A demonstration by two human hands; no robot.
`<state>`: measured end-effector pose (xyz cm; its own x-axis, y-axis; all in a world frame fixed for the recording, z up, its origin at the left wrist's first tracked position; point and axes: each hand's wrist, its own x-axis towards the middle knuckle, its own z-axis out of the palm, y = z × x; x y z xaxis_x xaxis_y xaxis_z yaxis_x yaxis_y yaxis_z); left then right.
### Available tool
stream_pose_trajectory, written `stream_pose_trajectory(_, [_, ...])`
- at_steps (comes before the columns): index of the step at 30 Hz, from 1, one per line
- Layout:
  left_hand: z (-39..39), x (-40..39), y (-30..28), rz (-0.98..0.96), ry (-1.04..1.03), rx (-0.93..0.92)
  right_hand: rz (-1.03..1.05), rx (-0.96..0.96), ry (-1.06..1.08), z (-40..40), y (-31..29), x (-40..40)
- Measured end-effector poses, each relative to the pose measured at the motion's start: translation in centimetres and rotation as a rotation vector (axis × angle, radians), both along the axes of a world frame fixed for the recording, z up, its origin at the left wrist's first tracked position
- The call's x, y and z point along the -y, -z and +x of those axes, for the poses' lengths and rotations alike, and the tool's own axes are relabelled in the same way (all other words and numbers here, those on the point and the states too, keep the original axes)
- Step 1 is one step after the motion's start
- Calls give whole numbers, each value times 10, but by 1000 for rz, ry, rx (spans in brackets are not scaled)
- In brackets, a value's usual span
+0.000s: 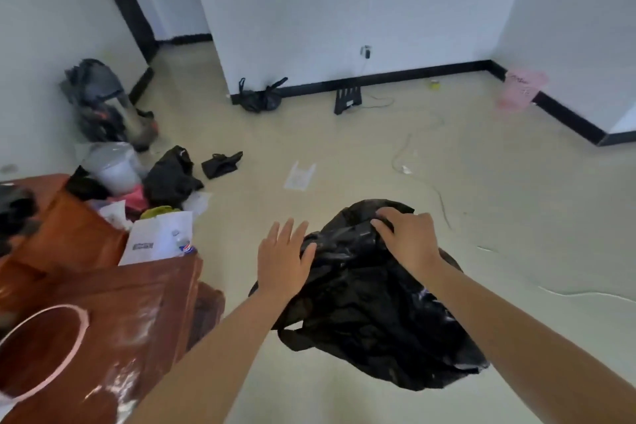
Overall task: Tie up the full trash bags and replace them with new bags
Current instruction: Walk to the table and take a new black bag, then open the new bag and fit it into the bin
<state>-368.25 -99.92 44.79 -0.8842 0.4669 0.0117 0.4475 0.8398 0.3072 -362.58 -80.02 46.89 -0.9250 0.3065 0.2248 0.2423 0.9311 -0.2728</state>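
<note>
Litter (161, 182) and wooden furniture (113, 303) crowd left of the held black bag (371, 303).

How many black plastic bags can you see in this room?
4 clearly: the black bag in the hands, a tied bag by the wall, a crumpled bag beside the pile, a small folded bag. Others may hide in the clutter.
</note>
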Motion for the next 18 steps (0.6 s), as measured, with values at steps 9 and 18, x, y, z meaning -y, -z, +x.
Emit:
stream_pose_trajectory(9, [-90, -225, 1, -47, 268, -26, -17, 76, 287, -36, 4, -205])
stream_pose_trajectory(18, [-228, -455, 1, -35, 463, -27, -60, 123, 554, -135, -2, -413])
